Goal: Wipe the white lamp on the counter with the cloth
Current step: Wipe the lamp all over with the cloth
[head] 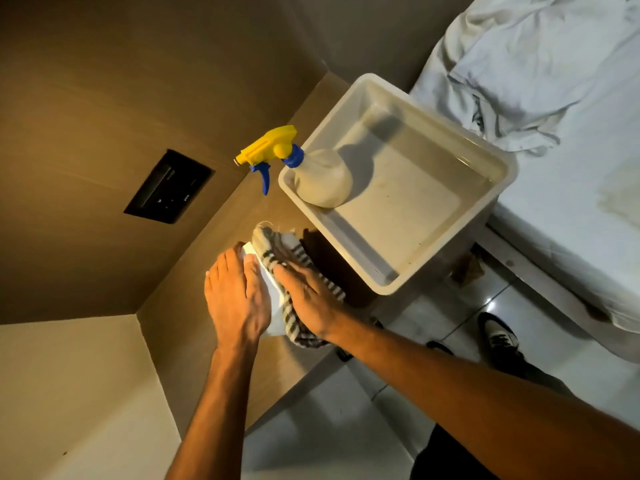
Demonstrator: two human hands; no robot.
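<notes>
the small white box-shaped lamp [272, 289] is being steadied on the brown table [277, 362] by the left hand [235, 299], whose fingers are being laid nearly flat and close together over its left side and top. the striped grey-and-white cloth [294, 317] is being pressed against the lamp's right side by the right hand [311, 299], its fingers being spread open and flat over the fabric rather than clenched. just beyond, a pale spray bottle with a yellow and blue trigger [311, 168] is being carried in a white rectangular plastic tub [491, 188], beside a bed with rumpled white sheets [554, 81].
</notes>
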